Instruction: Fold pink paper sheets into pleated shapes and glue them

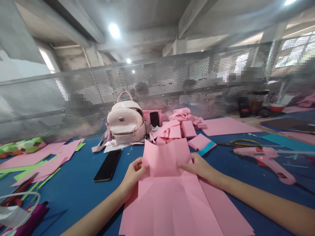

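A sheet of pink paper (167, 160) stands partly raised between my two hands, with a fold line across it and a curled upper edge. My left hand (135, 172) pinches its left edge, thumb in front. On the opposite edge, my right hand (194, 167) grips with the thumb across the front and fingers behind. More pink sheets (226, 206) lie stacked beneath on the blue table (81, 196). Just beyond the raised sheet sits a heap of folded pink paper pieces (172, 129). A black phone (108, 165) lies left of my left hand.
A pale pink backpack (126, 123) stands behind the phone. At right are a pink glue gun (264, 160) and scissors (243, 143). Pink and green paper scraps (49, 164) and a purple power strip (34, 218) lie left. A perforated metal partition (159, 78) runs along the back; blurred people appear beyond.
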Tool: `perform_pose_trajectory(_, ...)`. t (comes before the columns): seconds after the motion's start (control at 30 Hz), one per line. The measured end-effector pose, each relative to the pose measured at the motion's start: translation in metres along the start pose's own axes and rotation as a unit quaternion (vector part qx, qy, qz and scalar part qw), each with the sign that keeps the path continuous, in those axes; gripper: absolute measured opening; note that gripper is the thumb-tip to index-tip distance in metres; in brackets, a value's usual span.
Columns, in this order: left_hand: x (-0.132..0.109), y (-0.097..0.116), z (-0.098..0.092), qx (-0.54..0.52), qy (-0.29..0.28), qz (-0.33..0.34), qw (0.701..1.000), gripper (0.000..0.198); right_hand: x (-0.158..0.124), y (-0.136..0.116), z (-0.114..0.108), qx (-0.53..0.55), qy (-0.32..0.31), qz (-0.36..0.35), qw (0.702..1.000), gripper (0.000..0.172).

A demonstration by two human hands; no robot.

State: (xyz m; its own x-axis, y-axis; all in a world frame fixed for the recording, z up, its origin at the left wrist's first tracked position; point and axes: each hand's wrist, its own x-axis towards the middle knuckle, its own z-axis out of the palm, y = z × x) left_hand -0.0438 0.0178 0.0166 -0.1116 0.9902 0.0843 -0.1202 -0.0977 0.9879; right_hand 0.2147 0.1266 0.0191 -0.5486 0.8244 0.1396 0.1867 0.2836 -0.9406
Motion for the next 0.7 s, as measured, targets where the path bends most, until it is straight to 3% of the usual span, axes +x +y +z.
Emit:
perform_pose_trajectory(0.2,0.003,-0.003,-0.003,0.047,0.047,0.042,0.997,0.030,0.003,0.003,-0.003,0.002,0.051,0.000,0.999,0.055)
perform_pose_trajectory(0.4,0.010,-0.007,-0.011,0.064,0.045,0.064,0.995,0.036,0.008,0.009,-0.005,-0.021,0.072,-0.004,0.997,0.049)
perform_pose_trajectory(0.53,0.008,-0.004,-0.012,0.069,0.005,0.037,0.997,0.033,0.006,0.008,-0.006,-0.017,0.080,0.003,0.997,0.050)
perform_pose_trajectory(0.63,0.006,0.001,-0.012,0.080,-0.049,0.003,0.996,0.049,0.003,0.003,-0.006,0.001,0.074,0.007,0.997,0.056)
perform_pose_trajectory(0.7,0.007,0.004,-0.014,0.099,-0.077,-0.016,0.992,0.050,0.000,0.000,-0.007,0.011,0.055,0.012,0.998,0.056)
